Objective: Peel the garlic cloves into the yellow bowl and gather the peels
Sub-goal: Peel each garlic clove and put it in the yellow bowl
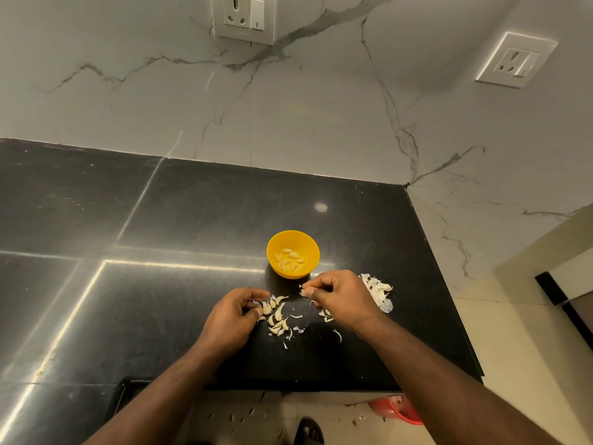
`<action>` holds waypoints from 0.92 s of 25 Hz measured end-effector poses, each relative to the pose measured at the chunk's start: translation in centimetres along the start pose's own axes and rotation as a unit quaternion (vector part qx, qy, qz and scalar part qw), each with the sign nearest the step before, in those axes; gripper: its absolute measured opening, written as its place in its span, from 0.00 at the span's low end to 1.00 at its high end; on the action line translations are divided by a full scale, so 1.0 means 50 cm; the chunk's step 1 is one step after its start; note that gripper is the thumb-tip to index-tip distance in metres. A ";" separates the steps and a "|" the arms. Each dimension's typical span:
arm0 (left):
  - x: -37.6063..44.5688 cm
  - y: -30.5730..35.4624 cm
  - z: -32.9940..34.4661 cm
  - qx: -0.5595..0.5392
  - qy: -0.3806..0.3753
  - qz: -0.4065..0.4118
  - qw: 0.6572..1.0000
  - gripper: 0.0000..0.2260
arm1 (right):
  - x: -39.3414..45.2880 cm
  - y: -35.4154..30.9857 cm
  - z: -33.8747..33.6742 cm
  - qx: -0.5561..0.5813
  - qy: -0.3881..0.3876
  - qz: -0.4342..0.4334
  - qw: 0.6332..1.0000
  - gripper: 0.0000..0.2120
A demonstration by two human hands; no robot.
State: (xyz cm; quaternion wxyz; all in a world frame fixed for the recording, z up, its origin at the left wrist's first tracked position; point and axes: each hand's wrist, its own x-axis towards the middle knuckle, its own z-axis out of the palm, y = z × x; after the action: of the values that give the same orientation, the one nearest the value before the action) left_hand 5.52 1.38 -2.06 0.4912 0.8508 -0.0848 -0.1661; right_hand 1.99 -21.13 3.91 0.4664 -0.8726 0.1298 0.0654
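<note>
A yellow bowl stands on the black counter and holds several peeled garlic cloves. In front of it lies a cluster of unpeeled cloves with loose peel scraps around it. My left hand rests at the left edge of that cluster, fingers curled onto a clove. My right hand hovers just right of the bowl's front and pinches a garlic clove between thumb and fingertips. A pile of white peels lies to the right of my right hand.
The black counter meets marble walls behind and on the right, and its front edge runs just below my forearms. Peel scraps litter the floor below. A red bin and a sandalled foot show under the counter edge.
</note>
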 end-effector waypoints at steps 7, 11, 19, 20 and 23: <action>-0.005 -0.011 -0.002 -0.041 0.027 -0.003 0.999 0.15 | 0.053 -0.034 -0.014 -0.026 0.081 -0.034 0.996 0.07; -0.003 -0.017 -0.006 -0.050 0.031 -0.011 0.998 0.15 | 0.080 -0.054 -0.011 -0.038 0.122 -0.045 0.991 0.09; -0.002 -0.024 -0.008 -0.063 0.031 -0.008 0.997 0.13 | 0.029 -0.030 0.036 -0.171 -0.048 -0.095 0.980 0.12; -0.002 -0.025 -0.008 -0.064 0.031 -0.006 0.997 0.13 | 0.021 -0.018 0.050 -0.210 -0.082 -0.111 0.968 0.13; 0.000 -0.025 -0.009 -0.060 0.026 -0.003 0.998 0.12 | 0.008 0.013 0.078 -0.311 -0.119 -0.195 0.923 0.16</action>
State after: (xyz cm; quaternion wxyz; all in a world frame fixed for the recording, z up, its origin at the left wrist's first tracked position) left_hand 5.64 2.37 -2.94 0.5427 0.8243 -0.0589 -0.1500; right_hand 2.22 -18.31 1.14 0.1876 -0.9674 -0.1265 0.1135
